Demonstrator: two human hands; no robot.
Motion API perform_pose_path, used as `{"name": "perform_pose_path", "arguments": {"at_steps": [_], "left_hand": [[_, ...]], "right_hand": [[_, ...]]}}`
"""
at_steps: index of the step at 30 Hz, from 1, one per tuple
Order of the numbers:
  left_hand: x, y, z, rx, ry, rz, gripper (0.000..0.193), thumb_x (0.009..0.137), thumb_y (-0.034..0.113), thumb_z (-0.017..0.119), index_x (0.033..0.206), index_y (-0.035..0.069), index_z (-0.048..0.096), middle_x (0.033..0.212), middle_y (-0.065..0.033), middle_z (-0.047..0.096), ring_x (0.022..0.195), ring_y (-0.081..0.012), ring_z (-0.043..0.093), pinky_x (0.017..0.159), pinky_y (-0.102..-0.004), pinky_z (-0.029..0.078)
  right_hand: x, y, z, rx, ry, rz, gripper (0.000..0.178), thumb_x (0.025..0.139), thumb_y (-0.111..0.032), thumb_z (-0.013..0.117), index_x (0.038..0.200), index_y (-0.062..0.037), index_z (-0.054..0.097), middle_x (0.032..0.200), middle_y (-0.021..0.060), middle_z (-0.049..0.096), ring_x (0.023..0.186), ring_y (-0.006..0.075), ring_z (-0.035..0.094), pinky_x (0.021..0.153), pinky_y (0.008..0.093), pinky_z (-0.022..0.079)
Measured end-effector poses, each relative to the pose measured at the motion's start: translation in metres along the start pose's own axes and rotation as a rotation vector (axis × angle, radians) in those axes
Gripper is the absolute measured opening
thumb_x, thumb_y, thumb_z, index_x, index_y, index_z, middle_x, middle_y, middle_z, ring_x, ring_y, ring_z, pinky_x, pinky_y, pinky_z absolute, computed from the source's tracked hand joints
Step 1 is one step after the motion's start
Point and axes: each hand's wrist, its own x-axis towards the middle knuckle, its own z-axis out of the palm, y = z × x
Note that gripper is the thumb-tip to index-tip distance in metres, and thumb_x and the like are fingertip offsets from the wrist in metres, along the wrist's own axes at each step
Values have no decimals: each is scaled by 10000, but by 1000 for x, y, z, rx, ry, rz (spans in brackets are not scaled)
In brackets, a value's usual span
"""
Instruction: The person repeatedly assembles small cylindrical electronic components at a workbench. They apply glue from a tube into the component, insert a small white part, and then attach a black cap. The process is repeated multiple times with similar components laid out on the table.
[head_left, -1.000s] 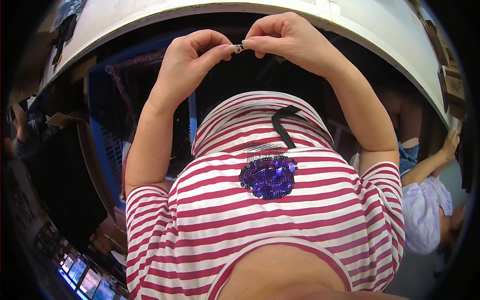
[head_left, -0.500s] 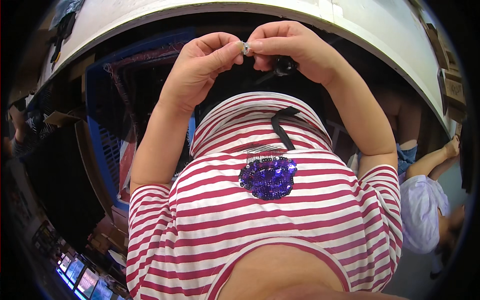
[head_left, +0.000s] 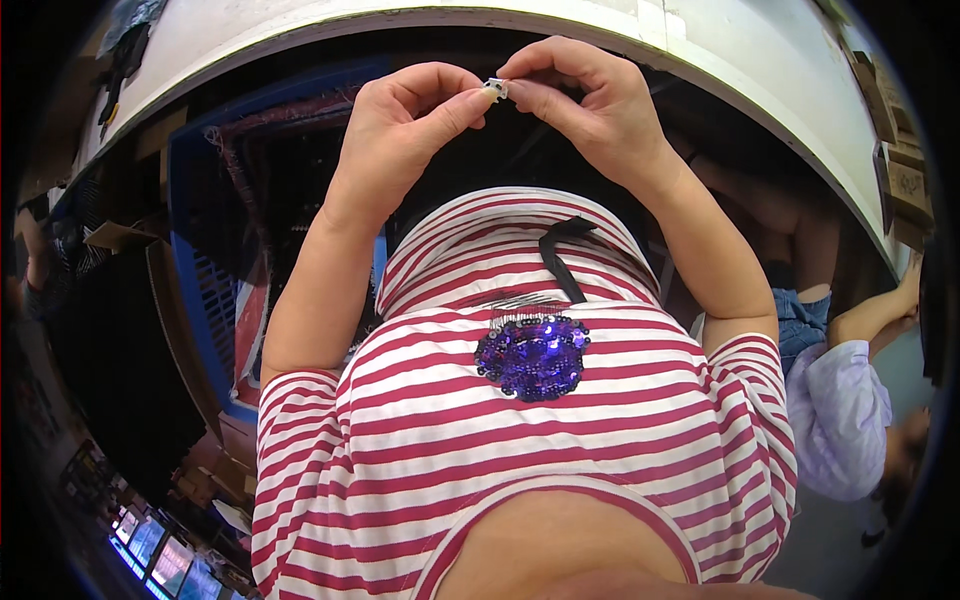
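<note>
A small whitish part (head_left: 496, 88) with dark spots sits between my fingertips, just off the near edge of the white table. My left hand (head_left: 405, 120) pinches it between thumb and forefinger. From the other side, my right hand (head_left: 590, 100) meets it with closed thumb and fingertips. The part is too small and too covered by fingers to name its kind. Both hands are raised in front of my red-and-white striped shirt (head_left: 540, 430).
The white table (head_left: 400, 20) curves along the far side. Left of me stands a blue plastic crate (head_left: 205, 290) beside dark boxes. Brown cartons (head_left: 908, 185) lie at the right end. Another person in a pale top (head_left: 840, 420) sits at my right.
A black rounded thing beneath my right hand is gone from view. My right hand has turned slightly, and more of the small whitish part shows. The person at my right has shifted slightly.
</note>
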Motion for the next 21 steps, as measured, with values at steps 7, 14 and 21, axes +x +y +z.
{"name": "perform_pose_path", "arguments": {"at_steps": [7,14,21], "left_hand": [[0,-12,12,-185,109,31,131,808,110,619,879,1,625,769,-20,599,707,-75,528,664,-188,408],[2,-12,11,-457,76,-134,127,833,134,591,875,17,616,712,-3,563,630,-63,478,608,-197,396],[-2,-8,6,-464,14,-101,151,787,164,659,856,32,640,726,-10,601,661,-55,531,599,-166,394]], "right_hand": [[-11,3,9,-307,233,-336,149,712,-41,671,858,-57,640,746,55,627,644,176,606,590,264,492],[-10,14,11,-511,327,-594,195,690,-31,670,879,-78,654,784,45,653,703,191,637,648,278,522],[-15,4,15,-349,254,-398,184,716,3,663,895,-43,656,809,84,656,714,177,641,641,243,521]]}}
